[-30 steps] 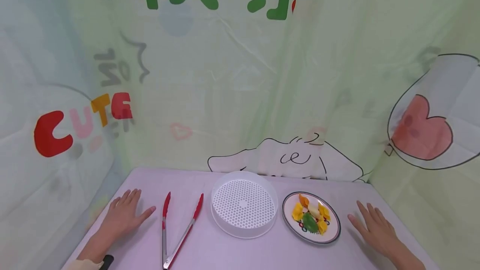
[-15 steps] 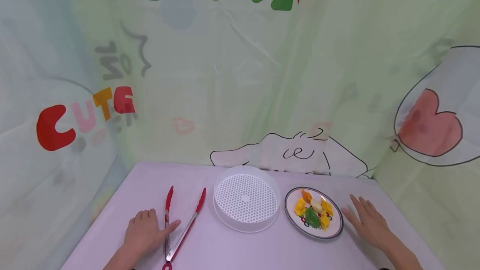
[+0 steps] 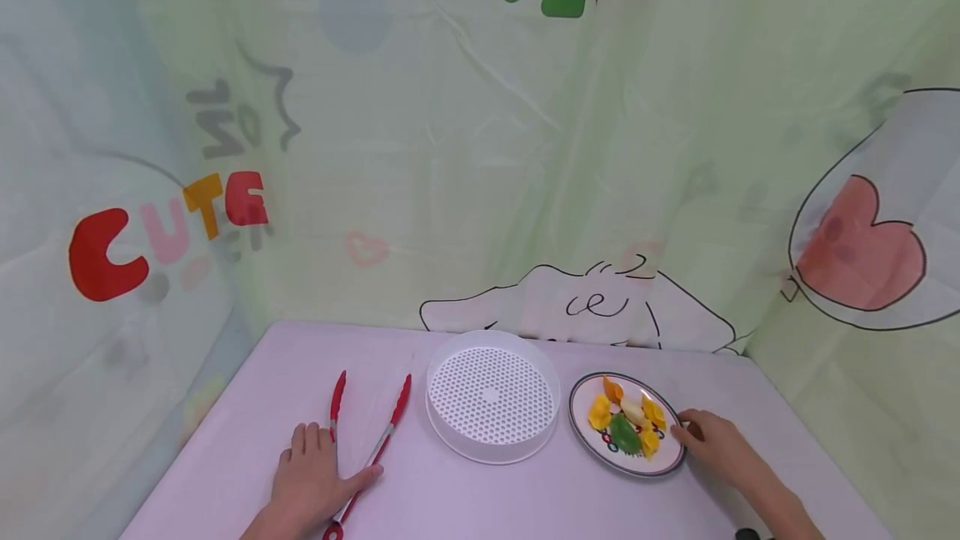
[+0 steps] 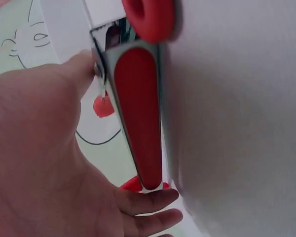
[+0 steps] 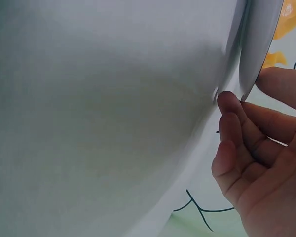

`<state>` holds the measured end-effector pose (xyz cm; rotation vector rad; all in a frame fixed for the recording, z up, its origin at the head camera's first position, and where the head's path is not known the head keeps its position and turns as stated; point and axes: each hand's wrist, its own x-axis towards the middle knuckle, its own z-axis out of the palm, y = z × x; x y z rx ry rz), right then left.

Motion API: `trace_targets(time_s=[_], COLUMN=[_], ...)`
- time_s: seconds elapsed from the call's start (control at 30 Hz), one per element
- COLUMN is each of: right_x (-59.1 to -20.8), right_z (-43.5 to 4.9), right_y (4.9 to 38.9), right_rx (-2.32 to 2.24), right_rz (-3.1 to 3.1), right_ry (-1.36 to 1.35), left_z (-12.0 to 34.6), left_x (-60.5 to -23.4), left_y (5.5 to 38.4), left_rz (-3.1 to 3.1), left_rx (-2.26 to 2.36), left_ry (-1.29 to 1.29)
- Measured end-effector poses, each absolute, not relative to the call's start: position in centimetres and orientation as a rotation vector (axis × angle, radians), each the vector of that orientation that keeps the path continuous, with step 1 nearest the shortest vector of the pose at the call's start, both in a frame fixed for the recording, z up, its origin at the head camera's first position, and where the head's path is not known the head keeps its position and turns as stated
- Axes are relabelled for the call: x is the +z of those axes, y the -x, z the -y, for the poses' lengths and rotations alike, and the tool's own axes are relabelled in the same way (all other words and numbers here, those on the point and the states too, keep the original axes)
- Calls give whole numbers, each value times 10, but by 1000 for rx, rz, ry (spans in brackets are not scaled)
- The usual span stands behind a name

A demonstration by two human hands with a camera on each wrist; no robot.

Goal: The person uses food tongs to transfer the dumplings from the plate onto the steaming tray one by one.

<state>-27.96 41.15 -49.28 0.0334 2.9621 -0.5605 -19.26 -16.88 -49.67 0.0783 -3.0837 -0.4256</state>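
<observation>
My left hand (image 3: 307,477) lies over a pair of red and silver tongs (image 3: 402,401) spread in a V on the table. Up close in the left wrist view, its thumb is beside the tongs (image 4: 138,113) and the fairly straight fingers are near the end of one arm. With my right hand (image 3: 716,447) I pinch the right rim of a dark-edged white plate (image 3: 587,395), thumb above and fingers below. On the plate lie several yellow and orange pieces (image 3: 600,412), a pale piece (image 3: 633,412) and a green piece (image 3: 623,433).
A round white basket (image 3: 489,453) with a perforated base stands between the tongs and the plate. The pale lilac table (image 3: 517,502) meets a printed cloth backdrop (image 3: 465,190) at the back and both sides.
My left hand has moved right, from beside the tongs to over them. My right hand has moved left to the plate and taken hold of its rim. The view has tilted slightly down.
</observation>
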Motion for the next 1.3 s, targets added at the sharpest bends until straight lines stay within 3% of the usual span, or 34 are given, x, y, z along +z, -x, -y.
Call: trace_targets(time_s=[0.5, 0.77, 1.07, 1.3], right_x=[-485, -489, -491, -490], right_z=[-408, -406, -403, -403], right_y=[276, 277, 274, 274], right_rx=[-528, -548, -538, -560], right_rz=[-2962, -2948, -2943, -2939], right_ry=[-43, -26, -44, -60], left_z=[155, 172, 190, 191], left_x=[-502, -509, -468, -431], left_y=[196, 205, 202, 204], left_rz=[3059, 2998, 2932, 2682], left_rx=[-363, -358, -372, -337], left_ry=[-191, -179, -147, 34])
